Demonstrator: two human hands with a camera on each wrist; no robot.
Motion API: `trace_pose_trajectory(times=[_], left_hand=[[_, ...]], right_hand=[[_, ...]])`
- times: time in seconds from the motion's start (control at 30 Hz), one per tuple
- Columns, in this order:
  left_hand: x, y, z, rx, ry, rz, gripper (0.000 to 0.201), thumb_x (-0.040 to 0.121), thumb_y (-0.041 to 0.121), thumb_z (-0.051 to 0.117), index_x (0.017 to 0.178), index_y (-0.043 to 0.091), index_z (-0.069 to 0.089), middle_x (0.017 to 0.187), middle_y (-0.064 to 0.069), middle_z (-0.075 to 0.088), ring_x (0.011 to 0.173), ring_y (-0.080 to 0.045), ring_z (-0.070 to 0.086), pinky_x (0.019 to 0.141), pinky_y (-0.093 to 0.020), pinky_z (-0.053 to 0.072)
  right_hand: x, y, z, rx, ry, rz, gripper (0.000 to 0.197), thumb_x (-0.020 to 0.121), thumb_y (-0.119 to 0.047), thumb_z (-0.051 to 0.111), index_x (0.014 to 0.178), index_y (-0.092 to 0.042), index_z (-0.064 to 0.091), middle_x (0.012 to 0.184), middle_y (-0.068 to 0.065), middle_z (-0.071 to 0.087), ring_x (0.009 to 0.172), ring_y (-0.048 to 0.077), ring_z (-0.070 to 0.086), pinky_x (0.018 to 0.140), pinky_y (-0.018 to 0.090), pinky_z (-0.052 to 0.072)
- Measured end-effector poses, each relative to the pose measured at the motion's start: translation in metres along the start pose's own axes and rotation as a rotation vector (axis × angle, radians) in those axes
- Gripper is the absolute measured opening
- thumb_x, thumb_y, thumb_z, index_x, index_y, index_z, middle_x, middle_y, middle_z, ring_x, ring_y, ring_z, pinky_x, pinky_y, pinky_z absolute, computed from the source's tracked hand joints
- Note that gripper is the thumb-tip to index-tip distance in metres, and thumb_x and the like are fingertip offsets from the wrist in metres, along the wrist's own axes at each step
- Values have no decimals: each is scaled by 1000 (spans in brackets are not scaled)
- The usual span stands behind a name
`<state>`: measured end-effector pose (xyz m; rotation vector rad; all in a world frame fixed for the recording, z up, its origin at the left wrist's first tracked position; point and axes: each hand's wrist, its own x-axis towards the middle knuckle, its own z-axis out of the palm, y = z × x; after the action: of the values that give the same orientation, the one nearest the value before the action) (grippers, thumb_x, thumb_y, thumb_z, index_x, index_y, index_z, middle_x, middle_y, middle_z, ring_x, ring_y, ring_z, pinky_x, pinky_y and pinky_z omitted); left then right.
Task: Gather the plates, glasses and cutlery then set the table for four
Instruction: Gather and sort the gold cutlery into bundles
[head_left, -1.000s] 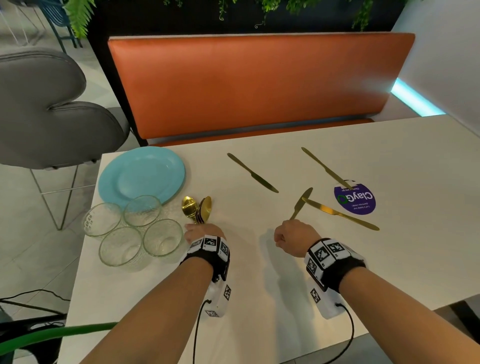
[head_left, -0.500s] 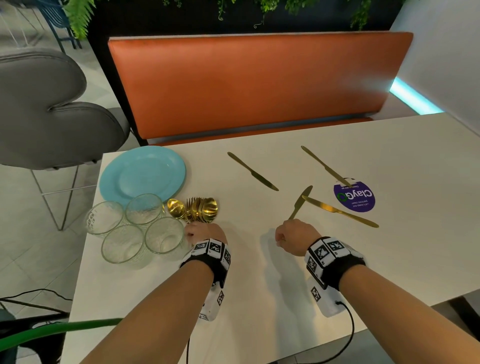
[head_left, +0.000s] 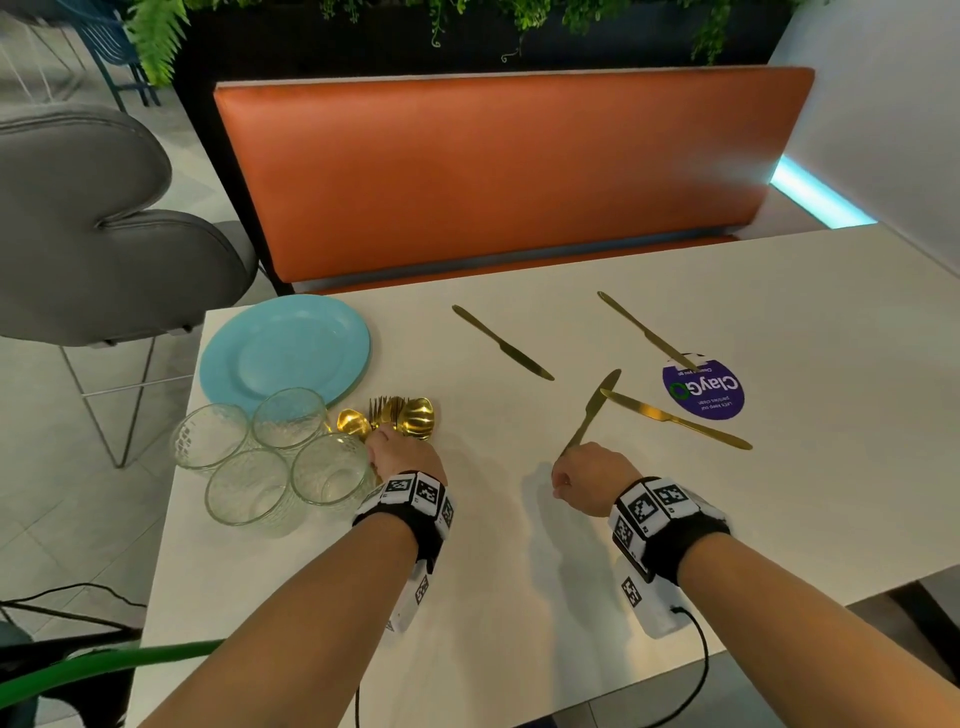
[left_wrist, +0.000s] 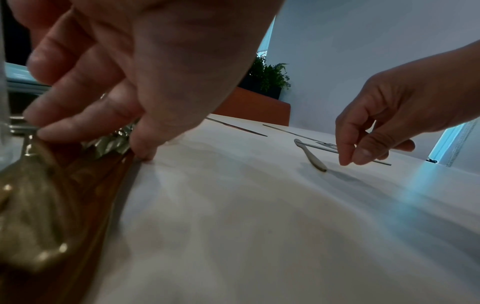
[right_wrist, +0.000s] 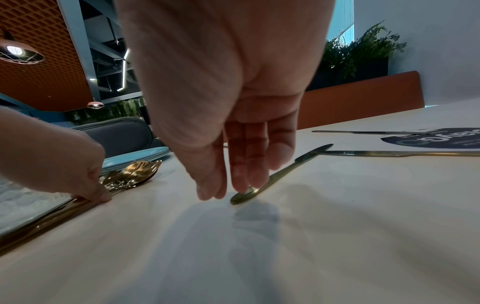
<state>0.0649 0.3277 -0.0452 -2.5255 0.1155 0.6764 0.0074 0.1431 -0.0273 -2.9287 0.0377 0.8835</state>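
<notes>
A stack of light blue plates (head_left: 280, 353) lies at the table's far left, with several clear glasses (head_left: 249, 488) in front of it. My left hand (head_left: 400, 452) grips the handles of a fanned bundle of gold spoons and forks (head_left: 410, 415) right beside the glasses; in the left wrist view the fingers (left_wrist: 64, 123) curl over the handles (left_wrist: 33, 205). My right hand (head_left: 587, 478) points down, its straight fingertips (right_wrist: 241, 185) touching the handle end of a gold knife (head_left: 592, 410) that lies flat. Three more gold knives (head_left: 501, 343) (head_left: 644, 330) (head_left: 675, 418) lie beyond.
A round purple sticker (head_left: 704, 389) is on the white table (head_left: 519, 597) under one knife's tip. An orange bench (head_left: 509, 171) runs along the far side. A grey chair (head_left: 93, 234) stands at the left end.
The spoons and forks under my left hand have spread from a tight stack into a fan, nearer the glasses. My right hand has stayed at the knife's handle end.
</notes>
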Motion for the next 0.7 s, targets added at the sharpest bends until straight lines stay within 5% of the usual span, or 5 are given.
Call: trace_pose_trajectory(times=[0.4, 0.7], left_hand=[[-10, -2, -8, 54, 45, 24, 31, 93, 23, 40, 116, 18, 61, 120, -3, 60, 122, -29, 41, 100, -38, 32], [-17, 19, -45, -18, 150, 130, 31, 93, 20, 40, 117, 14, 58, 127, -10, 56, 123, -31, 41, 106, -43, 27]], right_hand=[[0, -1, -4, 18, 38, 7, 27, 96, -29, 47, 112, -16, 64, 122, 4, 58, 114, 21, 55, 92, 32, 45], [18, 14, -13, 46, 84, 236, 34, 96, -24, 44, 125, -12, 56, 127, 9, 56, 115, 24, 56, 92, 32, 46]])
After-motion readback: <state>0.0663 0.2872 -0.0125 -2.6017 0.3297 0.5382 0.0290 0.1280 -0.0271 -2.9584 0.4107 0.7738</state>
